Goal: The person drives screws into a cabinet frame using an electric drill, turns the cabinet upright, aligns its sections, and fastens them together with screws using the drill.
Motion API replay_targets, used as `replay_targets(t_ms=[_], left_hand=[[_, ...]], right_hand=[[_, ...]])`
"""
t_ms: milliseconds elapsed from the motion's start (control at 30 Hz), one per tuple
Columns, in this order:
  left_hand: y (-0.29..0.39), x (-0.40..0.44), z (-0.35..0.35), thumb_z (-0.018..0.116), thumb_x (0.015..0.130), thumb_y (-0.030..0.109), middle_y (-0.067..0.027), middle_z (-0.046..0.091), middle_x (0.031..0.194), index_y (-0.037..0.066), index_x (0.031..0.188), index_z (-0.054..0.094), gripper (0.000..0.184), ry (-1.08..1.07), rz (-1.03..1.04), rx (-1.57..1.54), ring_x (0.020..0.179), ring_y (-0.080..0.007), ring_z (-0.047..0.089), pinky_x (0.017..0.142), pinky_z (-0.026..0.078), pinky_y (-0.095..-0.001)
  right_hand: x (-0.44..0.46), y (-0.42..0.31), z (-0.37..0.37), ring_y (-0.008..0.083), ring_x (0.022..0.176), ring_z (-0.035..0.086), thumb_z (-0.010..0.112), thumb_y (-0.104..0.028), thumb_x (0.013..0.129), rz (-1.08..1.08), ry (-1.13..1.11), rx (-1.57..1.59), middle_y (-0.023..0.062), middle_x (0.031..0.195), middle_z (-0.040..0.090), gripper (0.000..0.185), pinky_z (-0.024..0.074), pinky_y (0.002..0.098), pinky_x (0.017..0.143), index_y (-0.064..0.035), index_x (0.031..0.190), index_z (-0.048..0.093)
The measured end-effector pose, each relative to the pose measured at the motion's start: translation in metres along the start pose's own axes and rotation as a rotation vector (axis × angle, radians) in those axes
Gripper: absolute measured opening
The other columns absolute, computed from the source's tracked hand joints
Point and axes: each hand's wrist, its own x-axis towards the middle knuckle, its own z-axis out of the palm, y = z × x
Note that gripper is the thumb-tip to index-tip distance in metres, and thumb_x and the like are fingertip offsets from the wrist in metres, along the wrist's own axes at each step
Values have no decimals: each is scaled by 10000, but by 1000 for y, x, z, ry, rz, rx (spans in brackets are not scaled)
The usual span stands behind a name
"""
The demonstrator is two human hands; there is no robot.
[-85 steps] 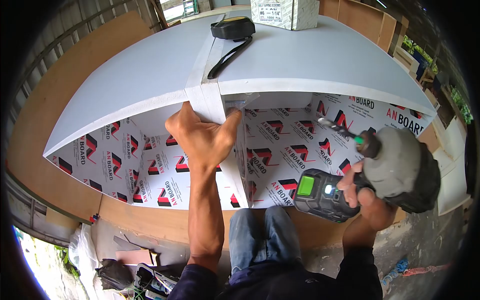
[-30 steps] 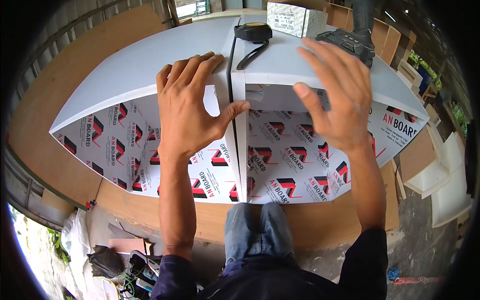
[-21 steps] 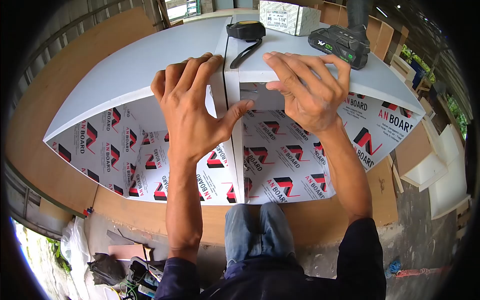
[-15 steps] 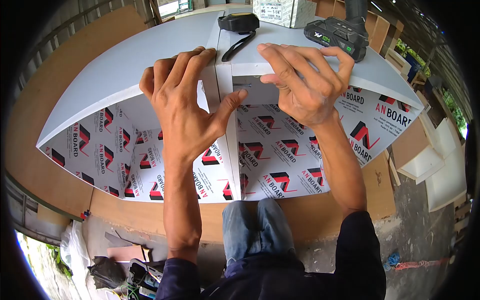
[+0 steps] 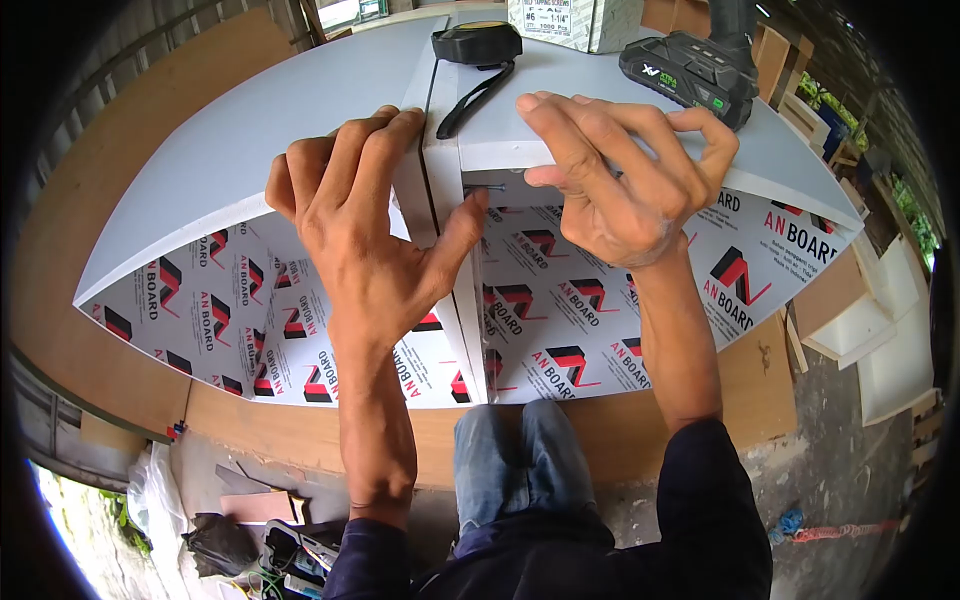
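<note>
Two grey-topped cabinet sections stand side by side, the left one [image 5: 250, 110] and the right one [image 5: 600, 100], with a dark seam between them. My left hand [image 5: 365, 220] grips the joined middle panels [image 5: 440, 200], fingers on top and thumb on the right side. A screw [image 5: 487, 187] sticks out of the panel beside that thumb. My right hand [image 5: 630, 180] grips the front edge of the right section's top, fingers above and thumb below. Behind the seam lies a black tape measure [image 5: 477, 43] with its strap. The drill [image 5: 690, 75] stands on the right top.
A box of screws [image 5: 570, 22] sits at the back of the top. Wooden board [image 5: 620, 435] lies under the sections. Tools and a black bag [image 5: 217, 543] are on the floor at the lower left, a coiled hose [image 5: 845, 531] at the lower right.
The drill, earlier in my right hand, now stands on the top. My right hand has come down onto the right section's front edge. My left hand has shifted its hold on the middle panels.
</note>
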Motion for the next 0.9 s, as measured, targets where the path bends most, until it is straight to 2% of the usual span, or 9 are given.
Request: replay_targets(t_ms=[300, 400, 533, 600, 667, 700, 733, 800, 900], left_hand=[[-3, 0, -2, 847, 616, 455, -45, 709, 1022, 75, 1084, 735, 614, -2, 7, -4, 919, -231, 539, 893, 369, -370], [-3, 0, -2, 851, 609, 471, -49, 712, 1007, 71, 1072, 739, 622, -8, 10, -4, 904, -229, 541, 873, 377, -365], [-4, -1, 0, 856, 600, 486, -47, 713, 1003, 66, 1063, 743, 635, 27, 45, 5, 897, -225, 538, 869, 378, -360], [-4, 0, -1, 857, 593, 493, -46, 713, 1001, 64, 1061, 746, 645, 16, 33, -4, 888, -222, 535, 865, 379, -354], [-4, -1, 1, 854, 598, 487, -44, 712, 1000, 63, 1065, 746, 640, 22, 38, 0, 885, -221, 532, 864, 378, -350], [-4, -1, 1, 852, 603, 482, -43, 712, 999, 63, 1068, 746, 635, 30, 44, 3, 882, -220, 529, 863, 377, -347], [-3, 0, 1, 852, 603, 482, -43, 712, 999, 63, 1068, 746, 635, 24, 53, -5, 882, -220, 529, 863, 377, -347], [-4, 3, 0, 849, 619, 453, -41, 713, 1000, 63, 1071, 745, 606, 5, 45, -2, 892, -220, 531, 867, 376, -344], [-4, 3, 0, 848, 627, 429, -36, 712, 1001, 67, 1079, 746, 588, 0, 51, -10, 906, -216, 532, 885, 373, -348]], right_hand=[[1, -10, -7, 105, 995, 603, 658, -420, 866, 75, -29, -65, -112, 985, 743, 300, 289, 345, 925, -258, 1082, 790], [-1, -19, -19, 209, 1125, 546, 671, -411, 885, 96, -5, -47, 46, 1144, 703, 369, 345, 393, 983, -134, 1111, 762], [-41, -79, -34, 380, 1253, 420, 681, -454, 843, 471, 158, 240, 265, 1347, 430, 736, 390, 492, 1016, 73, 1321, 489], [-64, -117, -16, 455, 1312, 359, 696, -489, 818, 678, 58, 444, 347, 1424, 309, 943, 395, 542, 1034, 156, 1416, 354], [-77, -154, -4, 570, 1408, 237, 705, -635, 792, 796, -280, 466, 438, 1526, 138, 1200, 270, 626, 1098, 120, 1519, 120], [-81, -167, 9, 575, 1445, 172, 740, -603, 788, 855, -348, 500, 438, 1539, 107, 1218, 223, 651, 1131, 91, 1535, 73], [-87, -176, 33, 552, 1468, 135, 784, -357, 812, 920, -247, 620, 415, 1554, 105, 1116, 171, 673, 1156, 78, 1538, 57], [-87, -175, 38, 545, 1428, 252, 733, -181, 854, 841, -303, 620, 391, 1527, 214, 962, 225, 624, 1162, 127, 1504, 95], [-84, -172, 36, 547, 1423, 261, 665, -129, 879, 946, -341, 790, 380, 1527, 236, 858, 232, 574, 1180, 149, 1493, 135]])
